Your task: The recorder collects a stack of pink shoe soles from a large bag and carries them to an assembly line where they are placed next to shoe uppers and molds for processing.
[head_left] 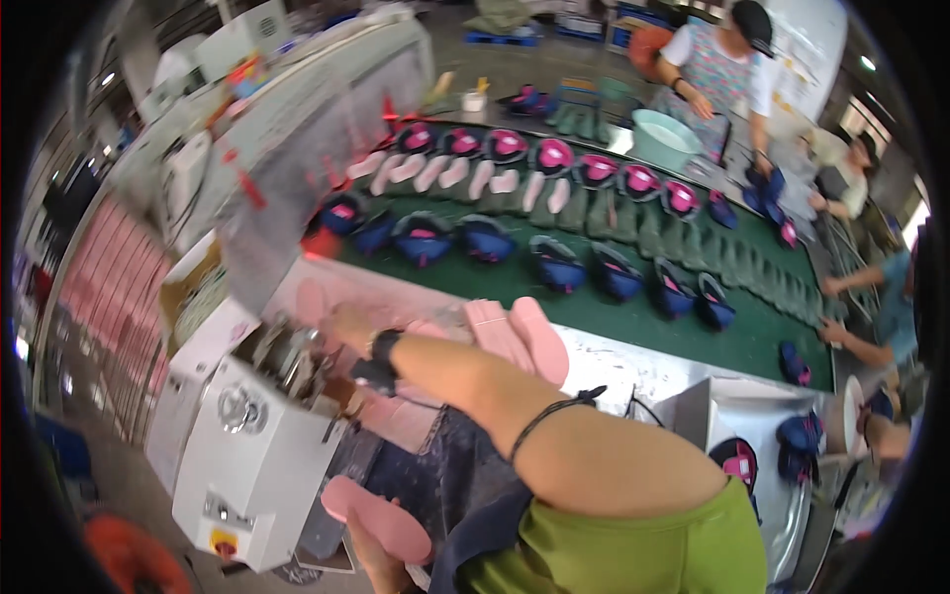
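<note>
My right hand (341,325) reaches left over the metal head (287,354) of a white machine (259,465), fingers closed on a blurred pink sole (309,297). A black watch sits on that wrist and a thin black band on the forearm. Low in the picture, my left hand (368,554) holds another pink sole (378,515) flat, close to the machine's lower right side. A pile of pink soles (515,335) lies behind my right forearm on the pale bench (633,366).
A green conveyor belt (594,312) beyond the bench carries rows of navy-and-pink shoes (559,265) and pink soles. Other people work along its far and right sides. A teal basin (663,139) stands at the belt's far end; a metal tray (792,495) with shoes sits right.
</note>
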The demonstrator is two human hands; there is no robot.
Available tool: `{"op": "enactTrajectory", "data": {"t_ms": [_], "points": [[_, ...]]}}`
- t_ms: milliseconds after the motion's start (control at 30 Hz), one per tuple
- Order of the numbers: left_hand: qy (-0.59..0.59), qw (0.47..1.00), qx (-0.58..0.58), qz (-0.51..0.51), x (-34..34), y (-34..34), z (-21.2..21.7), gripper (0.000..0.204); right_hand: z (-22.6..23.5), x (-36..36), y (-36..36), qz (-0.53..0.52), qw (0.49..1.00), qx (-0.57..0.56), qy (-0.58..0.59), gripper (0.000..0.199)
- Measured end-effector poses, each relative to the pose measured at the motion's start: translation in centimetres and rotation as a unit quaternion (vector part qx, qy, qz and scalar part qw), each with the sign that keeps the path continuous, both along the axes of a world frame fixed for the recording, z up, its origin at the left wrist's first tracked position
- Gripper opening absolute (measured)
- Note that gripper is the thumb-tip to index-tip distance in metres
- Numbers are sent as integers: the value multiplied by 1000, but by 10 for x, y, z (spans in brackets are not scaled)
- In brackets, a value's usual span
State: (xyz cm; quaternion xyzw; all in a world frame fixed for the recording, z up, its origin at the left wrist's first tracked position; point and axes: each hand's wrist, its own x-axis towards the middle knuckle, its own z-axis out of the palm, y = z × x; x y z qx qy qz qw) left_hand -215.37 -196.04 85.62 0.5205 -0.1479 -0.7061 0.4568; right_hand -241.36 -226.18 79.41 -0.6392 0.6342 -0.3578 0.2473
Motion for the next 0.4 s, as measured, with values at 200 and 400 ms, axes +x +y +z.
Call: {"op": "enactTrajectory", "data": {"t_ms": [200, 400], "points": [[-19, 984, 17, -179, -57, -29, 16, 52, 22, -138, 40, -329, 924, -98, -166, 26], [-15, 981, 6, -194, -41, -19, -3, 55, 34, -227, 150, -412, 897, -17, -161, 37]]}}
